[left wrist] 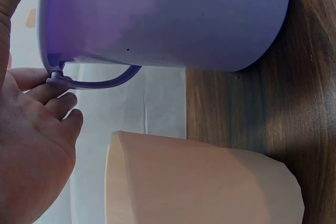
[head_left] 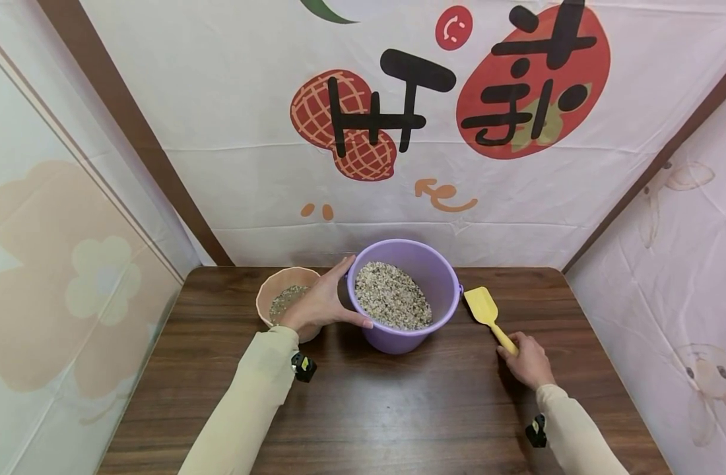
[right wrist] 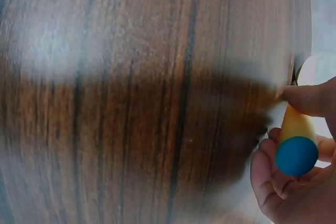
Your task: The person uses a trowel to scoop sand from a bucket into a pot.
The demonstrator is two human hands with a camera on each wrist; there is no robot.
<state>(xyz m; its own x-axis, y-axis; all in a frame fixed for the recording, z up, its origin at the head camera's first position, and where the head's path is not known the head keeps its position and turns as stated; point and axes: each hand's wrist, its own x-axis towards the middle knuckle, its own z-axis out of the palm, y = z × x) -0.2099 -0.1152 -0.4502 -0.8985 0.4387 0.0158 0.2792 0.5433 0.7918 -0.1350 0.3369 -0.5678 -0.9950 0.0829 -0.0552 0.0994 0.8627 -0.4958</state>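
A purple bucket with speckled gravel inside stands mid-table near the back wall. My left hand holds its left side by the rim, thumb at the front and fingers around the handle joint. Just left of it, partly covered by that hand, is a peach pot holding a little similar gravel. My right hand grips a yellow toy shovel by its handle, right of the bucket. The handle's blue end faces the right wrist camera.
Everything is on a dark wood-grain table. A white printed cloth hangs behind its back edge, with more cloth panels at the left and right.
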